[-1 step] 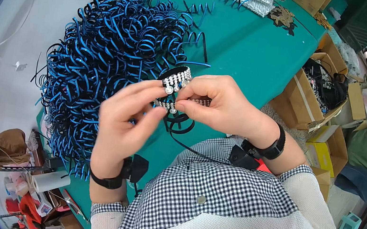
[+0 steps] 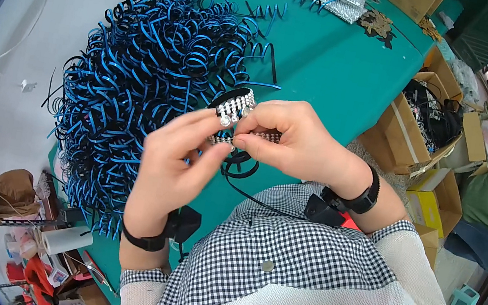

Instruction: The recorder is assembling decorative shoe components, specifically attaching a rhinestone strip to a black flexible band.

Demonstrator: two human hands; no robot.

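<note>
A black strap studded with rows of rhinestones (image 2: 236, 105) curls in a loop between my hands, over the green table. Round silver pieces, perhaps snaps or charms, hang along its edge. With thumb and fingers pinched together, my right hand (image 2: 297, 138) grips the strap from the right. My left hand (image 2: 176, 158) holds it from the other side, its fingertips at the silver pieces and its thumb near the lower band. Where the thumbs meet the band, details are partly covered. Black loops (image 2: 243, 166) of strap hang just below my fingers.
A big heap of blue-and-black coiled strips (image 2: 156, 62) covers the left of the green table (image 2: 346, 73). Bubble-wrapped packs (image 2: 341, 0) and gold and dark ornaments (image 2: 377, 23) lie at the far end. Open cardboard boxes (image 2: 402, 123) stand right of the table.
My left hand has shifted slightly to the right, with its thumb nearer the lower band. The right hand and the strap have hardly moved.
</note>
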